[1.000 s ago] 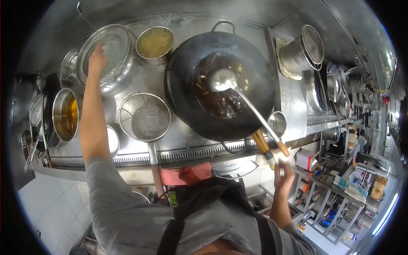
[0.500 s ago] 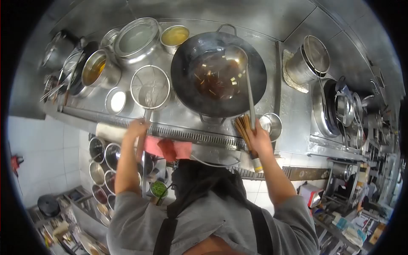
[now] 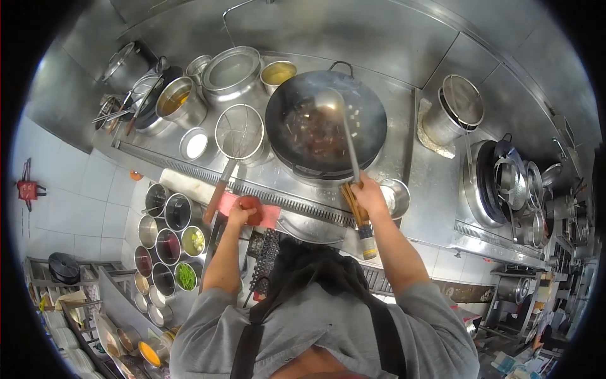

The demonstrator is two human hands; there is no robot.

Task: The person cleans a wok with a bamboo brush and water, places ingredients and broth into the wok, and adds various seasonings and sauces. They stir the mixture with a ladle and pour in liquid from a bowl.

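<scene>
My right hand [image 3: 371,194] is closed round the handle of a ladle [image 3: 349,142], whose bowl is over the dark wok [image 3: 278,136]. Inside the wok are brown liquid and pale pieces, blurred by steam. A bundled bamboo brush [image 3: 351,199] lies against that hand; whether the fingers also grip it, I cannot tell. My left hand [image 3: 238,215] is closed on a red cloth [image 3: 252,211] above a pink cloth [image 3: 271,216] at the counter's front edge. Close by, a wire strainer [image 3: 238,129] rests over a pot, its wooden handle pointing towards me.
Metal pots, including one with orange liquid [image 3: 178,100], and a bowl of white contents [image 3: 194,145] stand left of the wok. A small metal bowl [image 3: 396,196] sits by my right hand. Ingredient containers [image 3: 187,276] fill the lower left. A strainer-topped pot [image 3: 451,114] stands right.
My left hand has let go of the strainer handle and taken hold of the red cloth nearer my body. The ladle bowl has shifted left within the wok. The view has tilted slightly.
</scene>
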